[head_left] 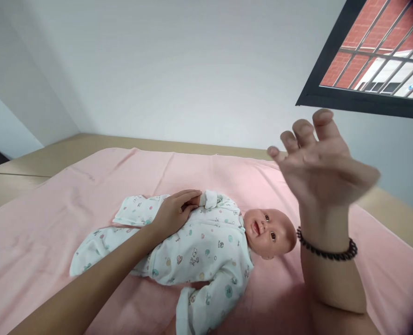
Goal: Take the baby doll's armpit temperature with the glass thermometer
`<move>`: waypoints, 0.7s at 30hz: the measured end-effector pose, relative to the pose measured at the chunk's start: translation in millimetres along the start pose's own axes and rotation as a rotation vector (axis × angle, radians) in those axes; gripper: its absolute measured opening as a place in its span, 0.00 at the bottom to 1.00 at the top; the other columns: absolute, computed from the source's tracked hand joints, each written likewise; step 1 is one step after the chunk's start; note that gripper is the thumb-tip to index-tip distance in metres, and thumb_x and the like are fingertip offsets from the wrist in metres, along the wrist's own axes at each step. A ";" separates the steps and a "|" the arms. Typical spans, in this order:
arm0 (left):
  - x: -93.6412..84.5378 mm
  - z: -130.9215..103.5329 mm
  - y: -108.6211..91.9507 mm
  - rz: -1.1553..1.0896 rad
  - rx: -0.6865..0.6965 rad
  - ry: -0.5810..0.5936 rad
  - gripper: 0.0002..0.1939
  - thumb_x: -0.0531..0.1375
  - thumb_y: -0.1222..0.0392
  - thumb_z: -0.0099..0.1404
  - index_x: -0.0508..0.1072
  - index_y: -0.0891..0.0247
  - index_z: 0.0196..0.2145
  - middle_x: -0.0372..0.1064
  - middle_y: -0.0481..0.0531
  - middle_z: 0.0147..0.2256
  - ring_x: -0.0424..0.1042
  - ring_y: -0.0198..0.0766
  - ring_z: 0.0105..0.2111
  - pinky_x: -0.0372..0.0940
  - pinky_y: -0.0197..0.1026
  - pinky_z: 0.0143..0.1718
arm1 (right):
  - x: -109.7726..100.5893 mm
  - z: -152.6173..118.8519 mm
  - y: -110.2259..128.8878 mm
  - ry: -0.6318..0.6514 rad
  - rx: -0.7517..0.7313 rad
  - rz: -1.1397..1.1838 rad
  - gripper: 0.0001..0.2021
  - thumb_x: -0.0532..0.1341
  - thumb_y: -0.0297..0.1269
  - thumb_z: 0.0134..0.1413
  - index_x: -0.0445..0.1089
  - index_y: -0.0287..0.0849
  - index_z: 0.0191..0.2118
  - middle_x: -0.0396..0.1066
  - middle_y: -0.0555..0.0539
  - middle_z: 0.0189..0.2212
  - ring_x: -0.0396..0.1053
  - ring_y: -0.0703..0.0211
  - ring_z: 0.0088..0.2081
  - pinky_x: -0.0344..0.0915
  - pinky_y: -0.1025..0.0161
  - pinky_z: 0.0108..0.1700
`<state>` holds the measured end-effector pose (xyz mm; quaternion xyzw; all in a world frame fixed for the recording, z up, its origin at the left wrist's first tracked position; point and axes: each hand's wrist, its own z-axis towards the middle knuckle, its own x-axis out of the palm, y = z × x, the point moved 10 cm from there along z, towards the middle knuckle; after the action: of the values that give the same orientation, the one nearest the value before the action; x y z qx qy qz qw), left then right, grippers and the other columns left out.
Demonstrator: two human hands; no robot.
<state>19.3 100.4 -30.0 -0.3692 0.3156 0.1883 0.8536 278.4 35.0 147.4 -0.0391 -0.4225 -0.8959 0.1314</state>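
A baby doll in a white printed sleepsuit lies on its back on a pink sheet, its head to the right and its legs to the left. My left hand rests at the doll's side, fingers and thumb closed around the doll's small hand by the turned-back cuff. Raised above the doll's head, my right hand holds nothing; its fingers are apart and slightly bent, and a little blurred. A black coiled band circles the right wrist. Part of the doll's nearer sleeve reaches the bottom edge of the view.
Pale wooden boards show around the sheet's far and left sides. Behind them rises a white wall. A dark-framed window with metal bars is at the upper right.
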 end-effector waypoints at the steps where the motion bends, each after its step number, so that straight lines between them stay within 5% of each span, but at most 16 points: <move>1: 0.1 0.1 0.1 0.001 0.003 -0.004 0.20 0.59 0.62 0.68 0.79 0.58 0.56 0.80 0.54 0.53 0.80 0.47 0.52 0.78 0.52 0.55 | -28.3 14.3 -9.7 -0.086 -0.014 0.027 0.22 0.71 0.34 0.42 0.72 0.60 0.45 0.69 0.51 0.46 0.66 0.53 0.52 0.69 0.54 0.53; 5: 0.7 0.6 1.6 0.002 0.002 -0.009 0.20 0.59 0.61 0.68 0.79 0.58 0.55 0.80 0.54 0.53 0.80 0.47 0.52 0.78 0.52 0.55 | -126.6 44.4 -99.2 -0.241 0.165 -0.052 0.19 0.71 0.31 0.41 0.70 0.53 0.41 0.68 0.52 0.39 0.67 0.60 0.42 0.70 0.60 0.45; 8: 0.7 0.8 2.3 -0.002 -0.005 -0.007 0.20 0.59 0.60 0.68 0.79 0.58 0.55 0.80 0.54 0.54 0.80 0.47 0.52 0.78 0.51 0.55 | -178.9 25.2 -174.0 -0.309 0.330 -0.152 0.11 0.70 0.36 0.59 0.71 0.45 0.45 0.71 0.48 0.42 0.69 0.60 0.41 0.72 0.61 0.43; 11: 0.6 0.8 1.8 -0.009 -0.007 -0.004 0.20 0.59 0.60 0.68 0.79 0.58 0.55 0.80 0.54 0.54 0.80 0.46 0.52 0.78 0.50 0.55 | -209.7 -8.7 -230.7 -0.333 0.498 -0.235 0.16 0.64 0.44 0.71 0.71 0.39 0.55 0.72 0.42 0.50 0.73 0.56 0.46 0.75 0.56 0.48; 15: 0.8 0.9 2.7 -0.013 -0.015 -0.005 0.20 0.59 0.60 0.68 0.79 0.58 0.55 0.80 0.54 0.53 0.80 0.46 0.52 0.77 0.50 0.56 | -234.7 -33.4 -264.4 -0.363 0.607 -0.318 0.16 0.63 0.44 0.72 0.71 0.40 0.57 0.71 0.41 0.54 0.73 0.55 0.49 0.76 0.53 0.52; 21: 1.9 1.4 3.1 -0.014 -0.023 0.001 0.20 0.60 0.59 0.68 0.79 0.58 0.56 0.80 0.54 0.53 0.79 0.47 0.52 0.77 0.51 0.56 | -249.1 -38.2 -280.5 -0.380 0.663 -0.391 0.17 0.63 0.44 0.72 0.71 0.40 0.58 0.71 0.40 0.55 0.73 0.54 0.51 0.75 0.51 0.54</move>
<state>19.5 103.6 -32.2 -0.3811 0.3115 0.1858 0.8504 444.4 226.7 -131.7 -0.0786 -0.7037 -0.6966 -0.1156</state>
